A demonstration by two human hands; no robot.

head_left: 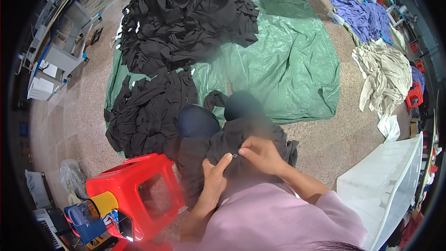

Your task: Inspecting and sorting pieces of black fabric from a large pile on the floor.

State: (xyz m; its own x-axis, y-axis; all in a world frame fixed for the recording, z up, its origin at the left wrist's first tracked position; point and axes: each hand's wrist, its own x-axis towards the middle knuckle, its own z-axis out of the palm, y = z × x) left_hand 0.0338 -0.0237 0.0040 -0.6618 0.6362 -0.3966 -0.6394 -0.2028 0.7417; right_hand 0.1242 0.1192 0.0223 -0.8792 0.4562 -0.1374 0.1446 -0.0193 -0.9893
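Observation:
A black garment [253, 132] lies bunched across my lap. A small round grey button [235, 155] shows on its cloth between my two hands. My left hand [215, 176] is closed on the garment, its thumb pressed down just left of the button. On the other side, my right hand [264, 154] pinches with thumb and forefinger at the cloth close to the button. Whether a thread or anything else small sits in that pinch is too fine to see. Both forearms come in from the lower edge, and my knees push up beneath the fabric.
A large black clothes pile [186, 18] and a smaller black pile [148, 111] lie on a green tarp [292, 60]. Beside me stand a red plastic stool [134, 172] at left and a white bin [381, 181] at right. Purple garments [360, 16] and beige garments [385, 69] lie far right.

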